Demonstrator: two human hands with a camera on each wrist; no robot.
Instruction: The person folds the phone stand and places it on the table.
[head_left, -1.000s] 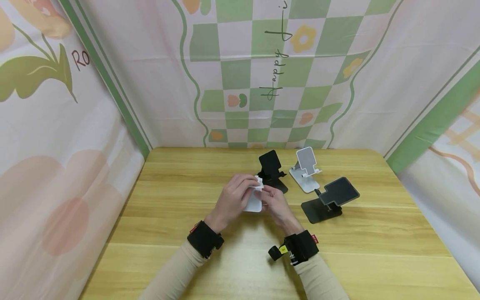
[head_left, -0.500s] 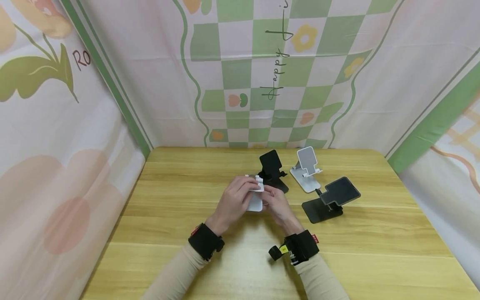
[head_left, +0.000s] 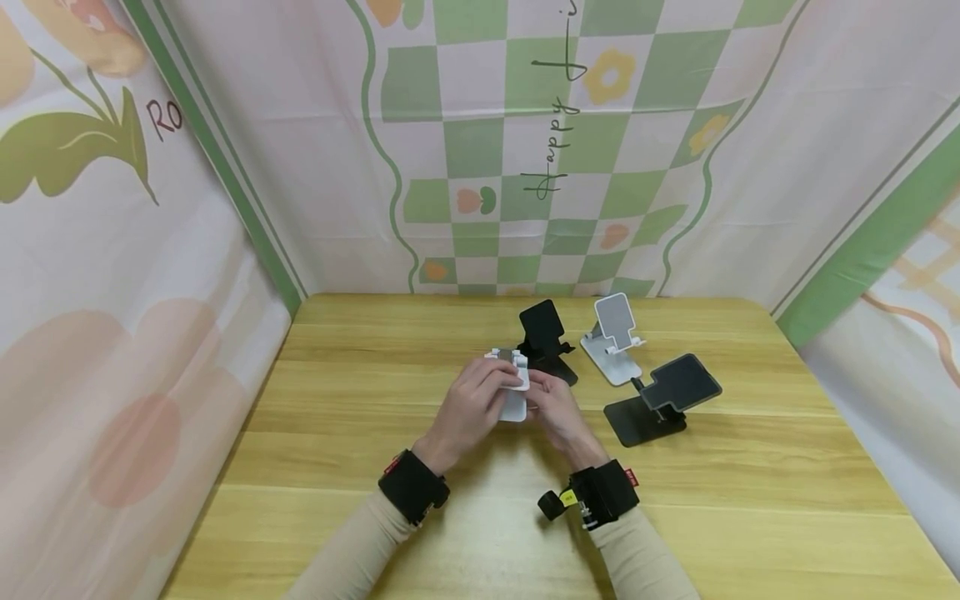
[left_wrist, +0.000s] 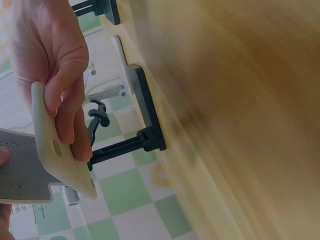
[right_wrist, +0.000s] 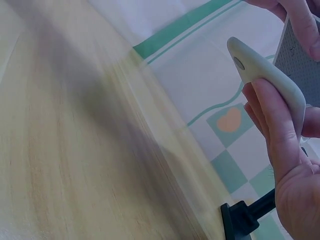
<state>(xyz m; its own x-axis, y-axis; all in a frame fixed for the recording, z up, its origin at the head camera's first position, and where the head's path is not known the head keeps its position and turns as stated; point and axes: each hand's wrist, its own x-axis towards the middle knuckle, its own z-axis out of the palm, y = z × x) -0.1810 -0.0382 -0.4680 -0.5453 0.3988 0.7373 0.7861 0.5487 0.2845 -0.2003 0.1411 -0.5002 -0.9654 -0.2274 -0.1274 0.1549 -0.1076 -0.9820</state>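
Both hands hold a white phone stand (head_left: 513, 407) above the table, in front of the other stands. My left hand (head_left: 468, 400) pinches its hinged holder plate, thumb on the grey pad (left_wrist: 25, 170) in the left wrist view. My right hand (head_left: 558, 412) grips the base (right_wrist: 272, 75) from the right; in the right wrist view its fingers lie along the underside, which shows an oval foot. The holder plate stands at an angle to the base. In the head view, the left fingers cover part of the plate.
Behind the hands stands a black phone stand (head_left: 542, 329), unfolded. To its right are a white phone stand (head_left: 611, 367) and a larger black phone stand (head_left: 641, 421). The wooden table (head_left: 345, 358) meets a printed cloth wall (head_left: 472, 150) at the back.
The holder plate of the held stand has swung, its near edge coming lower toward the person while its small hinges and grey part come into view. The right hand has hardly moved.
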